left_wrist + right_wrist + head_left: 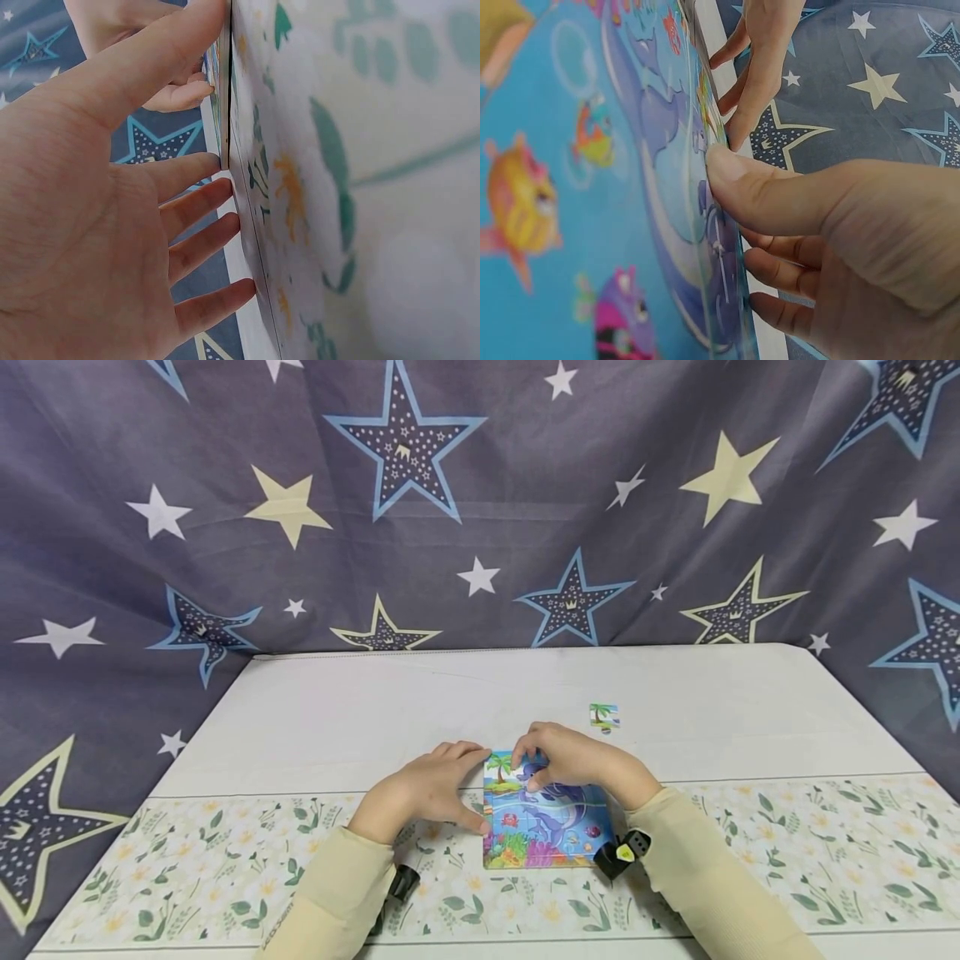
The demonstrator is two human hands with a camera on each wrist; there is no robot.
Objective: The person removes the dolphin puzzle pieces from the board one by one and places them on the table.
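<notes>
Looking down from the head view, I see the puzzle (540, 847) lying flat on the tabletop (360, 727) between both hands, its longer side seeming to run left to right. The left hand (431, 785) frames its left edge; the right hand (577, 756) reaches over its far part. One loose piece (603, 715) sits beyond the puzzle, just past the right hand, so that hand is nearer to it.

In the left wrist view, the left hand is spread, thumb by the puzzle's edge and forefinger at its corner, gripping nothing.

In the right wrist view, the right hand has its thumb on the puzzle's face, other fingers bent near the far edge; I can't tell whether it pinches anything.
</notes>
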